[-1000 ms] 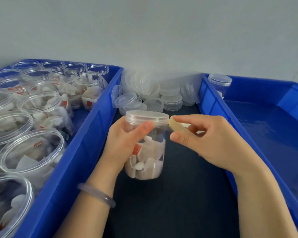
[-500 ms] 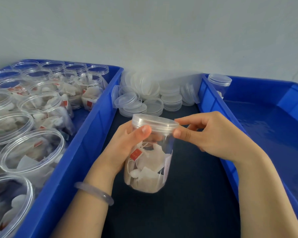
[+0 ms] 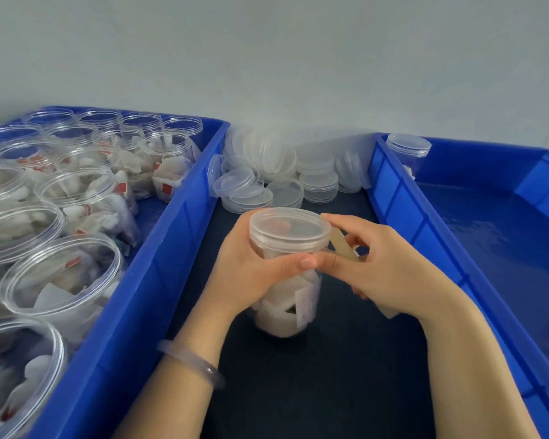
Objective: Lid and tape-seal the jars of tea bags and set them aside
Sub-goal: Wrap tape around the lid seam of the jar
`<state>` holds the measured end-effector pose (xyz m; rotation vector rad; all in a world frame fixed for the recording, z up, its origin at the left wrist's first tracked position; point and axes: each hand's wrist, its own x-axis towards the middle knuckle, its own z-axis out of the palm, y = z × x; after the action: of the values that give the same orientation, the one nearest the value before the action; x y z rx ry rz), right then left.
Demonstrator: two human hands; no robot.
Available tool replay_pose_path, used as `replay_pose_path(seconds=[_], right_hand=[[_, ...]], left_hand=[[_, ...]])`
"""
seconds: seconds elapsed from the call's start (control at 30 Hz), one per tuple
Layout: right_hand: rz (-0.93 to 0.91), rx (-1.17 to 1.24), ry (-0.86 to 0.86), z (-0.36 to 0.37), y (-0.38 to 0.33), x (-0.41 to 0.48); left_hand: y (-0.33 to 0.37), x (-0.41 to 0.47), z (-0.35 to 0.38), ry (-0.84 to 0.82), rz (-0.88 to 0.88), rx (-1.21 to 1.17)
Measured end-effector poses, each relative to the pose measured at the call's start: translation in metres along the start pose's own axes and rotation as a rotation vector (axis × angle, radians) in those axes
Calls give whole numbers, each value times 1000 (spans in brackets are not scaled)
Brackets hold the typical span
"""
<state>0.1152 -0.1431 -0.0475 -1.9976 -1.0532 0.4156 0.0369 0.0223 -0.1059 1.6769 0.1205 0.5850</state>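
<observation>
Lidded jar [image 3: 287,280] dead centre over dark mat [image 3: 298,391]. Left hand [image 3: 251,274] grips its neck from 9 o'clock, hiding that side. Right hand [image 3: 384,274] at 3 o'clock curls round tape roll [image 3: 343,245], mostly hidden; tape end unreadable. Spare lids [image 3: 314,182] at 12.

Soft even light, faint shadows, slight overall blur, wide-angle bending at edges
</observation>
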Motion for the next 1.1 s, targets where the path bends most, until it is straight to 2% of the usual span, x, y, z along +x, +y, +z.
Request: replay_pose_path(seconds=[0.1,0.27,0.4,0.53,0.73,1.03,1.1], right_hand=[[90,2,54,-3,3,-6],[98,-38,208,-2,1,-5],[107,-85,157,-4,-2,-4],[115,-63,189,-4,0,-6],[194,15,52,-6,4,-7],[74,-22,109,6,7,-1],[66,6,73,6,5,-2]], left_hand=[[-4,2,-11,-42,-54,-39],[-6,0,-14,-39,-132,-89],[-4,-1,-11,-59,-164,-116],[-2,-1,-10,-112,-156,-132],[-5,-4,-15,-218,-197,-139],[4,-7,-1,41,-36,137],[2,-4,2,103,-41,112]])
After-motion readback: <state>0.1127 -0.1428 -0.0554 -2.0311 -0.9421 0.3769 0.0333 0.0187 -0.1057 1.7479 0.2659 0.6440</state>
